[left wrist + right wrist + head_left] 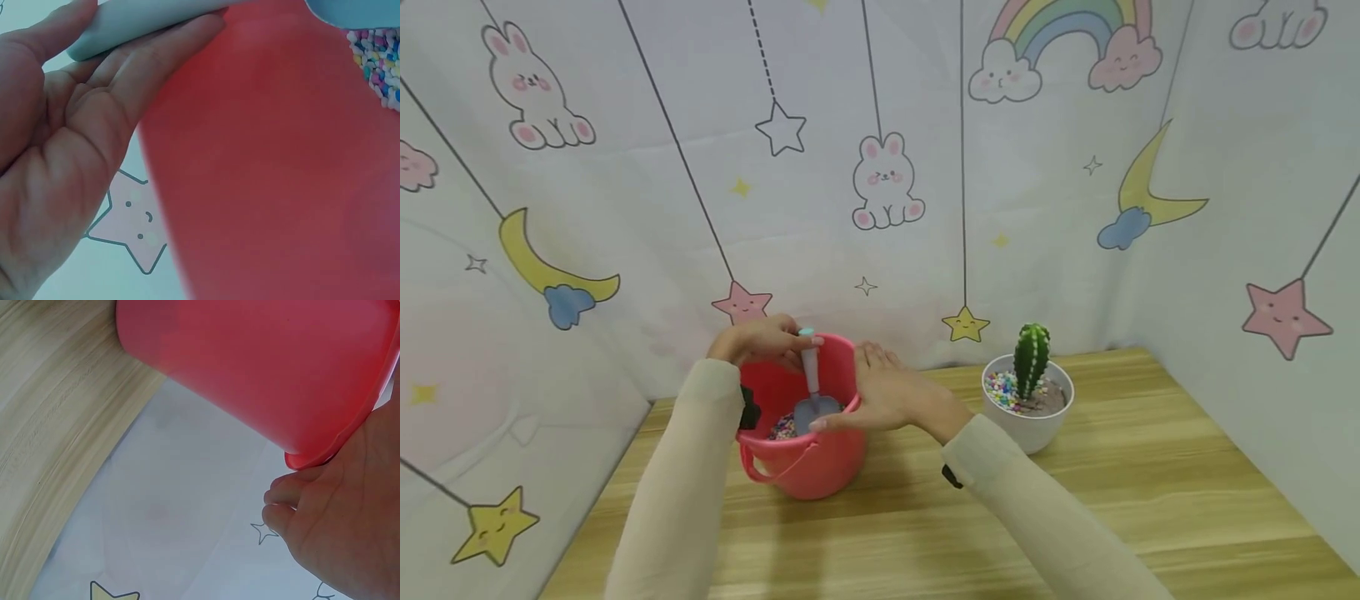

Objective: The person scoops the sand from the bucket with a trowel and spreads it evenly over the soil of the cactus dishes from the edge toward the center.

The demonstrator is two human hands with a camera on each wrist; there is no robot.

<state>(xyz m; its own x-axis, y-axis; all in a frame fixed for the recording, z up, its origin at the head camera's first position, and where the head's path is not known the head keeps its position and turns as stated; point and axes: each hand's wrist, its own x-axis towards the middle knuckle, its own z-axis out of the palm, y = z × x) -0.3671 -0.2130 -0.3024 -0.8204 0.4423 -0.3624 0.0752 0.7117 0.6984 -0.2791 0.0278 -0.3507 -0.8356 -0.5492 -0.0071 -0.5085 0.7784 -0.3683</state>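
Note:
A small shovel with a grey blade and a pale handle stands tilted inside a red bucket. My left hand pinches the top of the handle between thumb and fingers, above the bucket. In the left wrist view, the handle lies across the fingers. The blade touches or sits just over colourful small beads at the bottom; I cannot tell which. On the bucket's right rim rests my right hand, fingers extended and thumb lying along the front edge.
A white pot with a green cactus stands to the right, holding coloured beads and brownish soil. The bucket's handle hangs at its front left. Everything stands on a wooden table, with a printed cloth behind.

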